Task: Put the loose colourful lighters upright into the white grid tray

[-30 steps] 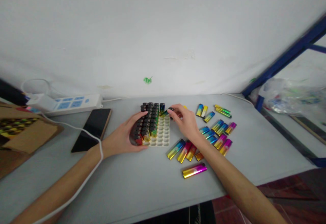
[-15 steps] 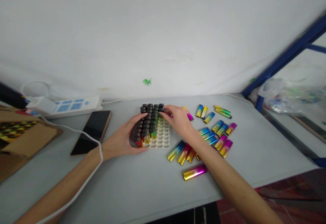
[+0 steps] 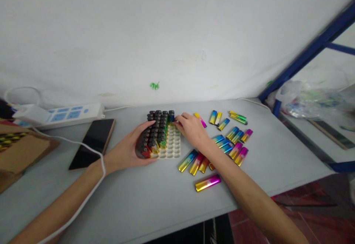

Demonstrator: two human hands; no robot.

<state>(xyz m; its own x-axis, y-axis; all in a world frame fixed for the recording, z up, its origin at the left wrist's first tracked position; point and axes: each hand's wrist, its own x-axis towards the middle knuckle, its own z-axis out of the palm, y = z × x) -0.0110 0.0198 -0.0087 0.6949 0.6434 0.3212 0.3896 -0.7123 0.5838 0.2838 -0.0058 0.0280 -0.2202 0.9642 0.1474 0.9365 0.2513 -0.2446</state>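
A white tray [image 3: 173, 151] with rows of small holes holds several upright lighters [image 3: 158, 129] with black tops, filling its left and back parts. My left hand [image 3: 129, 146] is wrapped round the tray's left side, thumb over the lighters and fingers along the near edge. At the back right of the filled rows, the closed fingertips of my right hand [image 3: 191, 127] are on a blue lighter [image 3: 171, 119]; its lower part is hidden. More shiny lighters [image 3: 188, 161] in yellow, blue, pink and red lie to the right, some partly behind my right forearm.
A dark phone [image 3: 93, 142] and a white power strip [image 3: 69, 116] lie at the left. A white cable [image 3: 95, 185] crosses my left forearm. An open cardboard box [image 3: 30, 159] stands at the far left. Beyond the table's right side are a blue frame [image 3: 307, 55] and plastic bags [image 3: 302, 100].
My right fingertips have shifted at the back row; the lighter there, tilted before, now stands more upright in the tray. My left hand stays round the tray. The whole view has shifted slightly.
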